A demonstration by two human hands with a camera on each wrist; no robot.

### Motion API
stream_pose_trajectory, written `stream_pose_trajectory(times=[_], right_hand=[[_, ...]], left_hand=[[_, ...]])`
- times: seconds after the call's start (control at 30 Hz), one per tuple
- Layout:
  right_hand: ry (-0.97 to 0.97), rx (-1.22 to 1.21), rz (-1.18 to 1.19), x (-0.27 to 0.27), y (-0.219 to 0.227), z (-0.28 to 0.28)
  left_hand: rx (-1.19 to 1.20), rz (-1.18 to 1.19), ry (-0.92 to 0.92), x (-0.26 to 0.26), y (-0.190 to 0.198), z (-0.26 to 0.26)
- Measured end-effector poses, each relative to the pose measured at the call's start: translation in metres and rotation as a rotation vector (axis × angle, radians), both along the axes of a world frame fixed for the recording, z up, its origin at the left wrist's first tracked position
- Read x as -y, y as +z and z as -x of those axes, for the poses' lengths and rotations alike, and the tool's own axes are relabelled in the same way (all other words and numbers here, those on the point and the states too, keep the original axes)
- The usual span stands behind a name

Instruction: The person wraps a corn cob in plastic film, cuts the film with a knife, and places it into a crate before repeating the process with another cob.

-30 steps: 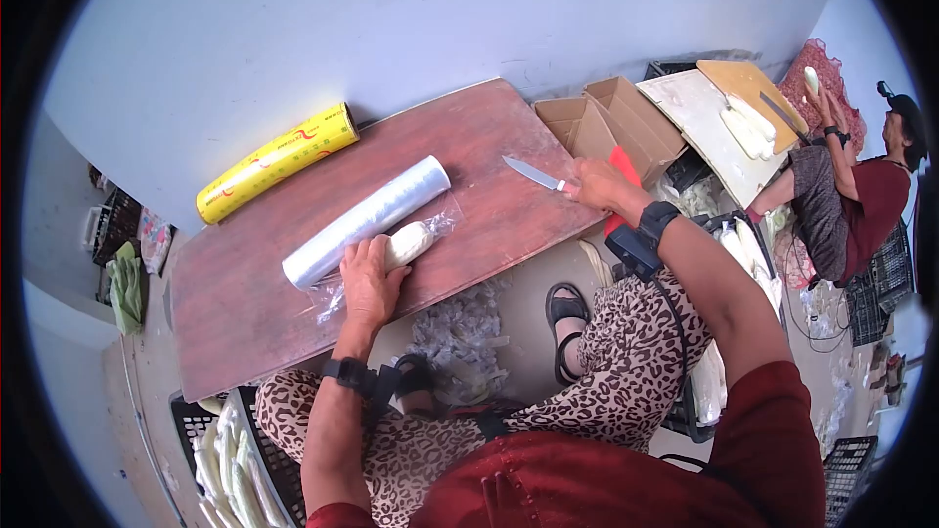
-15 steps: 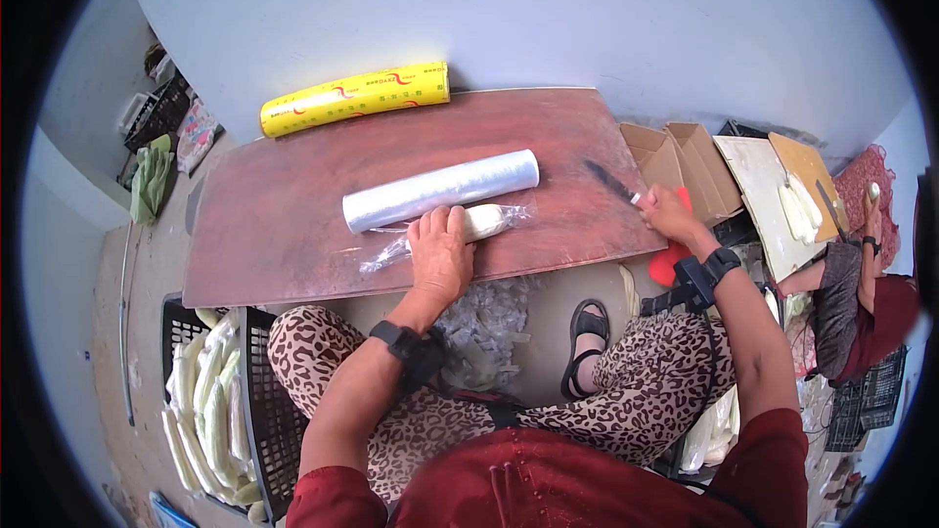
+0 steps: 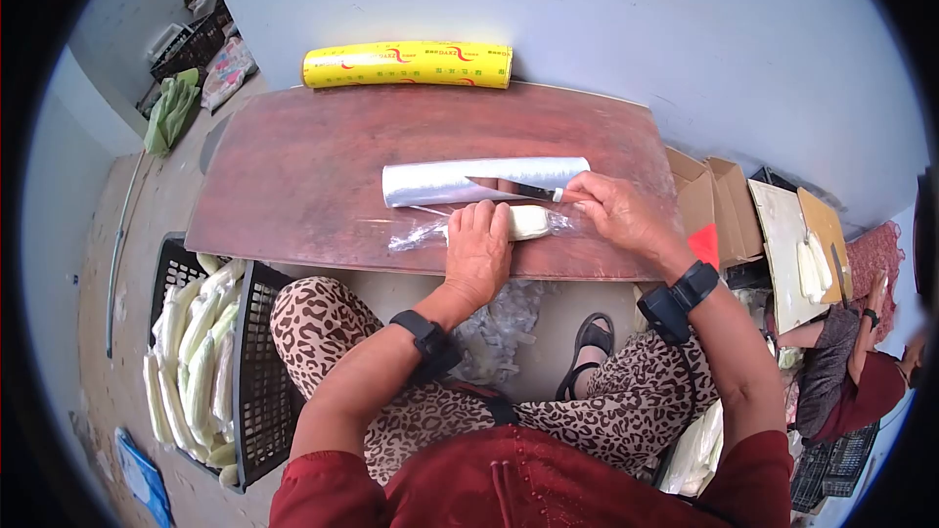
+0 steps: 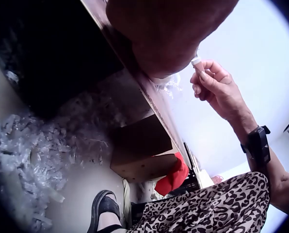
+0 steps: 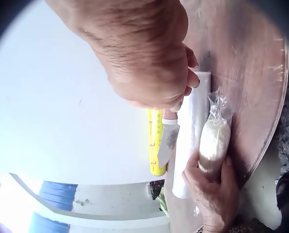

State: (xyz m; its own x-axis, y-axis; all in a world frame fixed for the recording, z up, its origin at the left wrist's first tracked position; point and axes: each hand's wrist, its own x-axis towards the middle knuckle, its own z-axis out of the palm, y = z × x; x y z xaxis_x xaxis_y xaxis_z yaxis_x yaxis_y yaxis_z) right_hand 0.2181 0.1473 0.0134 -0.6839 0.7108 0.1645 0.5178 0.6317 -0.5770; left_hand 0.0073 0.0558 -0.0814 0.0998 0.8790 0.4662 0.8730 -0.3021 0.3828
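Note:
My left hand (image 3: 477, 252) grips a pale, oblong vegetable (image 3: 529, 223) lying near the front edge of the red-brown board (image 3: 284, 166). In the right wrist view its thumb and fingers lie on either side of the vegetable (image 5: 215, 141). Clear film wraps it, with loose film bunched past both ends. Just behind it lies a roll of clear plastic film (image 3: 421, 186). My right hand (image 3: 626, 215) holds a knife (image 3: 509, 186) by its handle, the blade pointing left and overlapping the roll in the head view. The left wrist view mostly hides the vegetable behind my hand.
A yellow printed roll (image 3: 406, 66) lies along the board's back edge by the wall. On the left stands a black crate (image 3: 264, 372) of long pale vegetables. Cardboard boxes (image 3: 699, 200) and another person (image 3: 861, 391) are at the right. Scrap film (image 4: 33, 160) covers the floor below.
My right hand has brought the knife leftward from the board's right end to over the film roll. My left hand keeps its hold on the vegetable. The head view has turned.

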Motion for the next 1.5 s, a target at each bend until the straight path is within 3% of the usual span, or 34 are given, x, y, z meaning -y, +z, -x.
stream_pose_trajectory(times=[0.37,0.57,0.67,0.8,0.93,1.03,1.43,1.5], right_hand=[[0.109,0.033,0.005,-0.016,-0.023,0.030],[0.137,-0.022,0.222,-0.007,-0.006,0.043],[0.095,-0.008,0.265,-0.015,-0.016,0.043],[-0.087,-0.122,0.121,-0.038,-0.012,0.047],[0.076,-0.256,0.604,-0.028,-0.011,0.057],[0.128,0.071,0.306,-0.023,-0.019,0.060],[0.194,0.069,0.178,-0.021,-0.034,0.073],[0.201,0.053,0.173,-0.022,-0.034,0.074]], left_hand=[[0.062,-0.019,-0.005,0.014,0.002,-0.006],[0.047,0.021,0.009,0.017,0.006,-0.009],[0.042,0.018,0.004,0.018,0.006,-0.009],[0.040,0.008,0.000,0.019,0.007,-0.010],[0.042,0.028,-0.001,0.020,0.011,-0.012],[0.051,-0.002,0.000,0.019,0.010,-0.013],[0.043,0.057,0.087,0.021,0.012,-0.013],[0.011,0.156,0.126,0.022,0.013,-0.012]])
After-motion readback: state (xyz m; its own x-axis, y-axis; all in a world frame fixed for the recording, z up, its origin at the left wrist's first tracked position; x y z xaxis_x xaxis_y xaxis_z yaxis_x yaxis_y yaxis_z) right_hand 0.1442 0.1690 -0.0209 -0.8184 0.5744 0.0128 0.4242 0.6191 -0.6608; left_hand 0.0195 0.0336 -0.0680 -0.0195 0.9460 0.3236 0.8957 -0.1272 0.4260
